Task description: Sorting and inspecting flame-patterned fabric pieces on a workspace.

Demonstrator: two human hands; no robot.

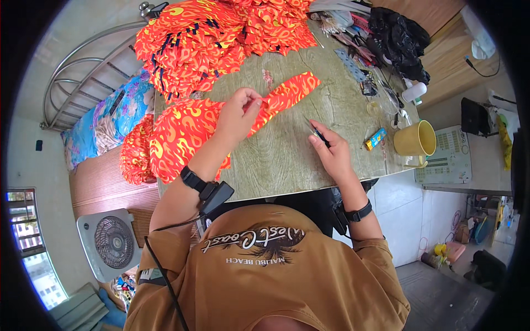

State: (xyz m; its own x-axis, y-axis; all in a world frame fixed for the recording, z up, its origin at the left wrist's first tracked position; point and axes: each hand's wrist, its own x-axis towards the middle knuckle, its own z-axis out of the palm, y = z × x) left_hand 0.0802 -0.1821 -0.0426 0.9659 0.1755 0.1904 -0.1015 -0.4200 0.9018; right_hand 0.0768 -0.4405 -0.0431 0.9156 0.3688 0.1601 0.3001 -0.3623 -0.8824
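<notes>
A red cloth piece printed with yellow and orange flames lies across the left half of the wood-grain table. Its narrow strip stretches up and to the right. My left hand pinches the cloth where this strip joins the wider part. To the right, my right hand is closed around a small pointed tool with a black handle. The tool's thin metal tip points up and left, apart from the cloth; its exact kind is not clear.
Tall piles of the same flame cloth fill the far left. A black plastic bag, a white bottle, a small blue-and-yellow box and a yellow cup line the right side. A fan stands left of me.
</notes>
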